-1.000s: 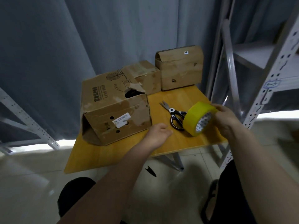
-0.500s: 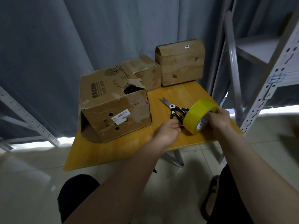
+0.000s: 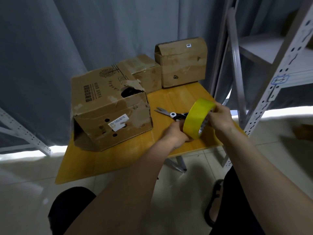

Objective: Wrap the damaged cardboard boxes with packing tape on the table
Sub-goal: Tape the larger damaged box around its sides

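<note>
A yellow roll of packing tape (image 3: 196,118) is held upright above the right part of the wooden table (image 3: 110,160). My right hand (image 3: 220,118) grips the roll from its right side, fingers over the rim. My left hand (image 3: 176,133) holds the roll's lower left edge. A large torn cardboard box (image 3: 108,109) with holes and a white label lies on the table's left. A small box (image 3: 144,73) and a taller box (image 3: 182,62) stand at the back.
Black-handled scissors (image 3: 171,114) lie on the table behind the tape roll. A grey metal shelf rack (image 3: 264,92) stands close on the right. Grey curtain hangs behind the table. My knees and a sandalled foot show below, over a tiled floor.
My left hand moved right from the table top to the tape roll and took hold of its lower edge. The roll stayed in my right hand and rose slightly.
</note>
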Tool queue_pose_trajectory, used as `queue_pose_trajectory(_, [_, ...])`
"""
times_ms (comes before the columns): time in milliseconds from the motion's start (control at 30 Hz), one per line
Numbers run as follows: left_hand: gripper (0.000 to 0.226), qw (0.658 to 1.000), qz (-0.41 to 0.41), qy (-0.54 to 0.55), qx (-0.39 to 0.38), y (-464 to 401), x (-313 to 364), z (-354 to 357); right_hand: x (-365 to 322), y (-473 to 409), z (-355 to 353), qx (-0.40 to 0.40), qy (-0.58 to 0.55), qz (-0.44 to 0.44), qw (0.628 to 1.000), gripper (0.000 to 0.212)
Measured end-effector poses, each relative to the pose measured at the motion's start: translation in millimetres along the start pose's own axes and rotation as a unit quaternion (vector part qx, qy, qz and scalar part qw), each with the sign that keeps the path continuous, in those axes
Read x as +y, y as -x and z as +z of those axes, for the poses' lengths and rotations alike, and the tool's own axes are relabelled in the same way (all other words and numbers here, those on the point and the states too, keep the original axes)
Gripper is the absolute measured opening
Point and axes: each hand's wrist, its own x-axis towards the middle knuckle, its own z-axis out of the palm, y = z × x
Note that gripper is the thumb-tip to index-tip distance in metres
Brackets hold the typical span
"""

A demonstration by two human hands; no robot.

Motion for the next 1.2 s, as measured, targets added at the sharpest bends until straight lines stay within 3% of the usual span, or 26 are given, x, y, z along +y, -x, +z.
queue_pose_trajectory(200, [0.057, 0.999, 0.012, 0.039, 0.022, 2, 0, -2, -9, 5, 3, -0.009, 0.003, -0.041, 0.999, 0.027])
queue_pose_trajectory(300, [0.043, 0.994, 0.012, 0.097, 0.039, 3, 3, -4, -26, 7, 4, 0.0, 0.012, -0.092, 0.996, 0.027])
queue_pose_trajectory(433, [0.01, 0.988, 0.005, 0.152, 0.035, 5, 11, -14, -47, 9, 5, -0.011, -0.001, -0.112, 0.994, 0.023])
queue_pose_trajectory(500, [0.014, 0.979, -0.005, 0.205, 0.007, 6, 11, -20, -52, 9, 5, -0.017, -0.031, -0.091, 0.995, 0.018])
queue_pose_trajectory(600, [0.012, 0.944, -0.016, 0.328, -0.035, 12, 11, -31, -56, 13, 10, -0.026, -0.116, -0.065, 0.991, 0.017])
queue_pose_trajectory(700, [0.01, 0.865, -0.048, 0.499, -0.036, 24, 15, -43, -62, 16, 22, -0.036, -0.254, -0.01, 0.966, 0.022])
queue_pose_trajectory(767, [0.009, 0.831, -0.062, 0.553, -0.03, 34, 18, -50, -67, 18, 31, -0.038, -0.347, 0.03, 0.937, 0.021])
queue_pose_trajectory(867, [0.007, 0.808, -0.067, 0.585, -0.013, 52, 25, -61, -72, 21, 45, -0.056, -0.358, 0.037, 0.931, 0.015])
queue_pose_trajectory(933, [0.006, 0.815, -0.052, 0.576, 0.032, 63, 29, -67, -73, 23, 54, -0.054, -0.329, 0.04, 0.942, 0.016])
queue_pose_trajectory(1033, [0.008, 0.866, 0.008, 0.48, 0.137, 76, 32, -78, -77, 24, 64, -0.048, -0.318, 0.049, 0.946, 0.006])
queue_pose_trajectory(1067, [0.006, 0.88, 0.029, 0.445, 0.166, 80, 36, -82, -80, 26, 68, -0.048, -0.324, 0.054, 0.943, 0.012])
queue_pose_trajectory(1200, [0.019, 0.875, 0.08, 0.4, 0.261, 90, 54, -100, -94, 28, 84, -0.025, -0.33, 0.009, 0.943, 0.014])
